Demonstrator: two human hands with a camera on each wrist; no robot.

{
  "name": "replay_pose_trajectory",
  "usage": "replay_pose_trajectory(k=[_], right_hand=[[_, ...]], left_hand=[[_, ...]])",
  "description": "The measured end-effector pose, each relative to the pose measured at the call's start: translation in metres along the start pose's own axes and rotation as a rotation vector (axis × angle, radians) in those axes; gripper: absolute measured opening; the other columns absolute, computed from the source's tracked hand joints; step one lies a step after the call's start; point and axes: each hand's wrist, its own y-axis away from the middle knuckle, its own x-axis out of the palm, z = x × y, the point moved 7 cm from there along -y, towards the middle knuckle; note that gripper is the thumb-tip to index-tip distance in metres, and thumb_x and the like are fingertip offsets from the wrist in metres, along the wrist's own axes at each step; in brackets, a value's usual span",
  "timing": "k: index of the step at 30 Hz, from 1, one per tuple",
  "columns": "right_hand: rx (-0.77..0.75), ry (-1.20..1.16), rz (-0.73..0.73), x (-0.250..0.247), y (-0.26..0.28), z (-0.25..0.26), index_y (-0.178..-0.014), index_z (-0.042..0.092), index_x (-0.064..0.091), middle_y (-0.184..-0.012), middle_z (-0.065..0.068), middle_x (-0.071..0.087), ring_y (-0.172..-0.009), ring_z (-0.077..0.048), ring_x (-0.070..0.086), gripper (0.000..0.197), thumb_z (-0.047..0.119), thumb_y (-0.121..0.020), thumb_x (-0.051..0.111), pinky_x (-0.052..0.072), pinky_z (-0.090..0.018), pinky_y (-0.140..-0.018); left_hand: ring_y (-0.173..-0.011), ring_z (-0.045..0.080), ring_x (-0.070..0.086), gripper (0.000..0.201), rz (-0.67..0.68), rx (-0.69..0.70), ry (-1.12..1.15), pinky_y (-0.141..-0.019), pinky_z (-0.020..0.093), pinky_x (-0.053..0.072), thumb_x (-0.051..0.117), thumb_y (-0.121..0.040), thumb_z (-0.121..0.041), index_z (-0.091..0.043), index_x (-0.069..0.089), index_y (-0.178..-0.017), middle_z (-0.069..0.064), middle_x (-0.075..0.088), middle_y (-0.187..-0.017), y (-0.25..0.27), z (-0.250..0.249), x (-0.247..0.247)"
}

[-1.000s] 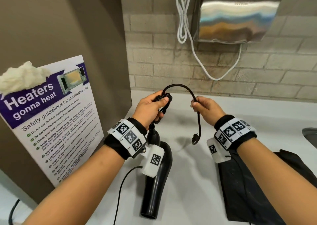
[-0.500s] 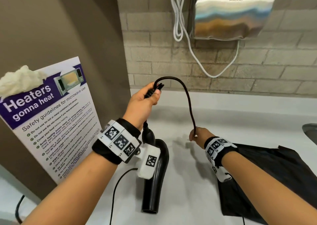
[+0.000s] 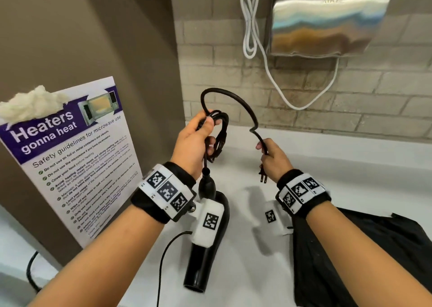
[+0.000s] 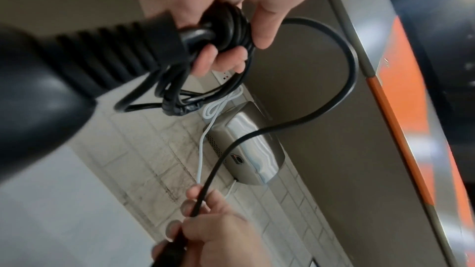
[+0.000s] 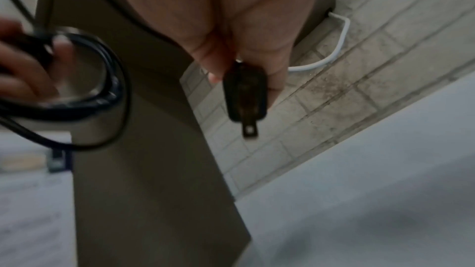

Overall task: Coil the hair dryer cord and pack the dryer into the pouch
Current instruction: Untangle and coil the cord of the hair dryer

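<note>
A black hair dryer (image 3: 205, 255) hangs nozzle-down by its cord above the white counter (image 3: 245, 271), below my left wrist. My left hand (image 3: 196, 140) grips several coiled loops of the black cord (image 3: 219, 133) (image 4: 226, 25). One free loop of cord (image 3: 233, 98) arches over to my right hand (image 3: 273, 159), which holds the cord just above the plug (image 3: 263, 175) (image 5: 245, 96). The plug's prongs stick out below the fingers. The black pouch (image 3: 350, 260) lies flat on the counter under my right forearm.
A steel hand dryer (image 3: 325, 19) with a white cable (image 3: 252, 26) hangs on the tiled wall behind. A microwave safety poster (image 3: 70, 154) leans on the brown panel at left. Another thin black cable (image 3: 168, 255) runs over the counter's front.
My right hand rose from near the counter, now holding the cord close to the plug. My left hand shows more loops gathered, and the free loop is shorter.
</note>
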Motion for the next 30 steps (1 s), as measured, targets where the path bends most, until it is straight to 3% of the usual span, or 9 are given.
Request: replay_pose_trajectory(k=[4,8,13,17,22,24,26,28,30], right_hand=[[-0.156,-0.135,0.016,-0.005,0.008,0.027,-0.072,0.027,0.048,-0.089,-0.006,0.044,-0.055,0.002,0.052,0.049,-0.02,-0.077,0.036,0.038,-0.009,-0.055],[-0.296,-0.008,-0.102,-0.015,0.01,0.04,-0.077,0.017,0.051,-0.084,-0.005,0.047,-0.076,-0.018,0.048,0.035,-0.016,-0.08,0.045,0.043,-0.028,-0.075],[-0.114,0.013,-0.059,-0.007,0.005,0.009,-0.093,0.014,0.034,-0.085,-0.007,0.048,-0.072,-0.022,0.047,0.022,-0.007,-0.087,0.032,0.04,-0.028,-0.058],[0.022,0.21,0.067,0.007,0.003,-0.037,-0.093,0.014,0.038,-0.076,-0.009,0.051,-0.066,-0.024,0.047,0.013,0.002,-0.091,0.034,0.037,-0.027,-0.055],[0.204,0.612,0.239,0.016,0.013,-0.066,-0.112,0.01,0.053,-0.1,-0.015,0.06,-0.09,-0.03,0.058,0.034,0.033,-0.098,0.032,0.041,-0.029,-0.072],[0.279,0.541,0.206,0.015,0.015,-0.065,-0.089,0.011,0.057,-0.087,-0.01,0.058,-0.076,-0.027,0.055,0.032,0.033,-0.097,0.035,0.041,-0.028,-0.065],[0.35,0.342,0.163,0.014,0.014,-0.061,-0.068,0.014,0.047,-0.069,-0.006,0.053,-0.06,-0.021,0.053,0.034,0.028,-0.097,0.039,0.044,-0.025,-0.047],[0.379,0.117,0.124,0.013,0.013,-0.05,-0.066,0.011,0.045,-0.062,-0.006,0.05,-0.053,-0.018,0.054,0.033,0.022,-0.096,0.041,0.047,-0.022,-0.037],[0.36,-0.022,0.099,0.01,0.01,-0.034,-0.068,0.008,0.048,-0.063,-0.007,0.05,-0.056,-0.018,0.054,0.029,0.015,-0.095,0.043,0.051,-0.02,-0.04]], left_hand=[[-0.056,0.007,0.043,0.023,0.104,-0.111,0.149,-0.059,0.024,0.037,0.036,-0.098,-0.02,-0.026,0.058,-0.098,-0.013,0.064,-0.078,-0.002,0.003,0.007],[-0.053,0.006,0.049,0.025,0.103,-0.163,0.232,-0.067,0.028,0.041,0.035,-0.099,-0.021,-0.027,0.059,-0.094,-0.009,0.06,-0.089,-0.002,0.007,0.006],[-0.049,0.005,0.049,0.024,0.074,-0.241,0.301,-0.054,0.024,0.041,0.038,-0.097,-0.031,-0.018,0.052,-0.111,-0.013,0.065,-0.073,-0.009,0.017,-0.004],[-0.047,0.005,0.049,0.026,0.061,-0.264,0.377,-0.048,0.019,0.041,0.041,-0.095,-0.033,-0.018,0.048,-0.116,-0.013,0.067,-0.073,-0.016,0.02,-0.013],[-0.047,0.004,0.049,0.031,0.075,-0.273,0.376,-0.049,0.019,0.04,0.041,-0.095,-0.034,-0.018,0.047,-0.121,-0.013,0.066,-0.07,-0.028,0.017,-0.018],[-0.047,0.004,0.049,0.031,0.087,-0.288,0.375,-0.05,0.02,0.04,0.041,-0.095,-0.034,-0.02,0.048,-0.121,-0.013,0.067,-0.072,-0.032,0.017,-0.018],[-0.047,0.004,0.049,0.025,0.11,-0.295,0.379,-0.05,0.02,0.039,0.04,-0.095,-0.032,-0.024,0.052,-0.116,-0.012,0.066,-0.076,-0.035,0.016,-0.016],[-0.047,0.005,0.048,0.021,0.145,-0.303,0.391,-0.05,0.021,0.039,0.039,-0.096,-0.03,-0.029,0.056,-0.109,-0.012,0.064,-0.079,-0.035,0.016,-0.013],[-0.046,0.005,0.047,0.021,0.174,-0.316,0.404,-0.049,0.021,0.038,0.038,-0.096,-0.029,-0.028,0.057,-0.106,-0.011,0.063,-0.081,-0.035,0.017,-0.01]])
